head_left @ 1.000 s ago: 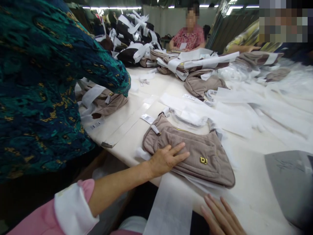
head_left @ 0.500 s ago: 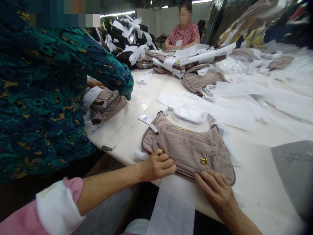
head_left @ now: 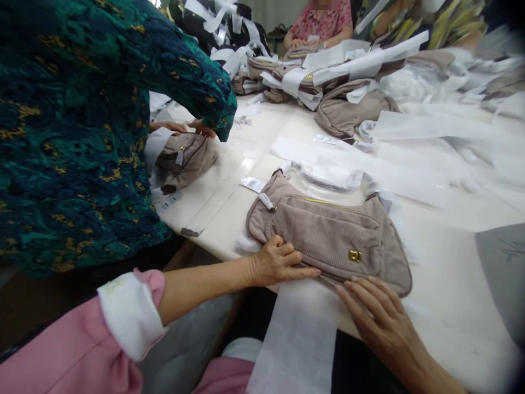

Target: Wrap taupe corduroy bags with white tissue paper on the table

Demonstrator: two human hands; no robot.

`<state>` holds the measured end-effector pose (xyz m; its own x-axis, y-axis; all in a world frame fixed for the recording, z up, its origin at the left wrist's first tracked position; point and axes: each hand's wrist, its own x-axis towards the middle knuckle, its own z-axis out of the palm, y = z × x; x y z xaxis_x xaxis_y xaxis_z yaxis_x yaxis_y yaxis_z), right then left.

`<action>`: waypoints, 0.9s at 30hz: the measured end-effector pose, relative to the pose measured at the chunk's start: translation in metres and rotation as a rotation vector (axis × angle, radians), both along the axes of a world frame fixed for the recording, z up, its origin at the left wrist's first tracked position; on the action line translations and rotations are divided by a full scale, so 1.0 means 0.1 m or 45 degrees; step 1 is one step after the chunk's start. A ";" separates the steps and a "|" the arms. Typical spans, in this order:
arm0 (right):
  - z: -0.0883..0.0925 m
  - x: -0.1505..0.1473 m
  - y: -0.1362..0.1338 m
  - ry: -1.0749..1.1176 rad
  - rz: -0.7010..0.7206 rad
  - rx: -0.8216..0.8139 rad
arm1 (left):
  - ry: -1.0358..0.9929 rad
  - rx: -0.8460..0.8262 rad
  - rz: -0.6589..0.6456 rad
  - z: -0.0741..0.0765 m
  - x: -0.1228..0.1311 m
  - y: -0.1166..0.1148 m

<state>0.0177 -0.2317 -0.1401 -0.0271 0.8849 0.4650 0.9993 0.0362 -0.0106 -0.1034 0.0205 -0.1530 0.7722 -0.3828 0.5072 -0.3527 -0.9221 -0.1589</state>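
A corduroy shoulder bag (head_left: 332, 235) is laid flat on a white table (head_left: 459, 328), with its strap covered in white wrapping (head_left: 332, 183). The bag is pressed at its lower edge by the left hand (head_left: 279, 261) and the right hand (head_left: 381, 317); both are held open, and nothing is grasped.

The shoulder bag (head_left: 332, 241) lies on the table (head_left: 451, 246) before you, with your left hand (head_left: 279, 262) and right hand (head_left: 381, 312) on its near edge; another bag (head_left: 184, 158) lies to the left, more bags (head_left: 328, 71) behind.
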 end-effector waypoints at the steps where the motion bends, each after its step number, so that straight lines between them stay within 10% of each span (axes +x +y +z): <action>1: 0.01 -0.09 -0.04 -0.050 0.081 -0.038 | -0.006 -0.002 -0.004 -0.01 0.00 0.00; 7: 0.04 -0.71 0.06 -0.088 0.357 0.098 | 0.032 0.024 -0.008 0.03 -0.03 0.01; 11: 0.32 -0.58 0.16 0.007 0.352 0.133 | 0.113 0.016 -0.064 0.13 -0.07 0.04; 18: 0.66 0.11 0.49 0.575 -0.304 0.346 | 0.253 -0.145 -0.104 0.19 -0.10 0.06; 22: 0.52 0.32 0.84 0.636 -0.767 0.336 | 0.118 -0.382 0.116 0.11 -0.04 -0.02; 27: 0.25 0.49 1.08 0.392 -0.770 0.225 | -0.031 -0.620 0.435 0.08 0.04 -0.16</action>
<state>0.0665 -0.1241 -0.1153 0.6023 0.6135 0.5108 0.7970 -0.4983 -0.3413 -0.0993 0.0043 -0.1445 0.7964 0.1662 0.5815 -0.0251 -0.9516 0.3063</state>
